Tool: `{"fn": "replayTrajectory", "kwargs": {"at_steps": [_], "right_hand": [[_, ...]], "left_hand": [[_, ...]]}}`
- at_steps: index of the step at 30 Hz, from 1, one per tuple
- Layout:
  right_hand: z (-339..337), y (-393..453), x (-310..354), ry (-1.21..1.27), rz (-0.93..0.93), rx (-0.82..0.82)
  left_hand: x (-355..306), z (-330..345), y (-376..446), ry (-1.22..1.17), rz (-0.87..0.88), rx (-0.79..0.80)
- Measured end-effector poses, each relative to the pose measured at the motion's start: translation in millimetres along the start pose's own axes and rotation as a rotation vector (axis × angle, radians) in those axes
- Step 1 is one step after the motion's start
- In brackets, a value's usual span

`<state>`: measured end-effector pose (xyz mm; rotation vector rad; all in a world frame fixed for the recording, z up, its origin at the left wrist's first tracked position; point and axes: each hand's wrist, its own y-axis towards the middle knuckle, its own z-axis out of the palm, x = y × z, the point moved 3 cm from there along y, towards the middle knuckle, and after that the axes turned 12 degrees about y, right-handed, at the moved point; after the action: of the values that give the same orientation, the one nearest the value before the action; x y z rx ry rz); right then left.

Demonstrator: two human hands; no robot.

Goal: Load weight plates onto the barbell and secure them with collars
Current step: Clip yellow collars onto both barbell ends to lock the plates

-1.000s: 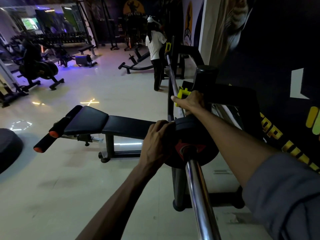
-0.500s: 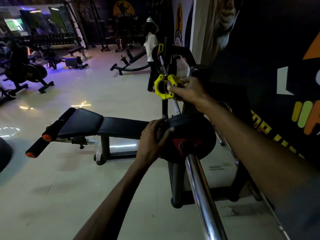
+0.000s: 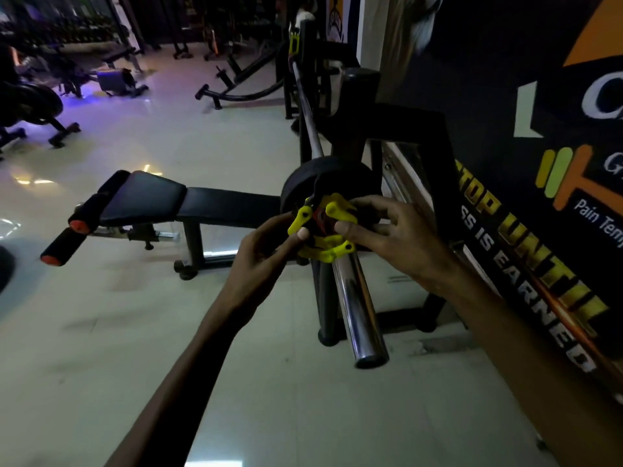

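- My left hand (image 3: 266, 246) pinches the yellow collar (image 3: 322, 230) from its left side, thumb tip on a yellow lever arm.
- My right hand (image 3: 387, 237) grips the collar's right side, thumb pressed on its face, fingers curled behind.
- Collar: moulded yellow plastic, ring-shaped with jutting tabs, red and black inside; it rings the barbell (image 3: 357, 305) sleeve, just in front of the weight plate (image 3: 328, 176).
- Plate: round, black, matte, face toward me.
- Barbell: smooth polished chrome; long axis runs from its open near end away toward the rack (image 3: 397, 129), tilting up-left.
- Black padded bench (image 3: 188, 203) stands left, on glossy pale floor.
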<state>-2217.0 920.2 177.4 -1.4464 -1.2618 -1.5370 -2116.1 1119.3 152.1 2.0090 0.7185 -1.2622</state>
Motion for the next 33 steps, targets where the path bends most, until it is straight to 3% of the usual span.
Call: {"fn": "replayTrajectory", "kwargs": {"at_steps": [16,25,33], "right_hand": [[2.0,-170.3,-32.5,0.085,0.033,0.022],[-2.9,-197.6,-66.7,-0.027,0.085,-0.005],[-2.9,-197.4,-75.8,-0.045,0.045,-0.019]], "left_hand": [[-10.5,64.5,-167.1,-0.043,-0.107,-0.045],[15.4,104.0,-187.5,0.050,-0.161,-0.057],[24.0,102.3,-181.0,0.160,-0.101,-0.085]]}}
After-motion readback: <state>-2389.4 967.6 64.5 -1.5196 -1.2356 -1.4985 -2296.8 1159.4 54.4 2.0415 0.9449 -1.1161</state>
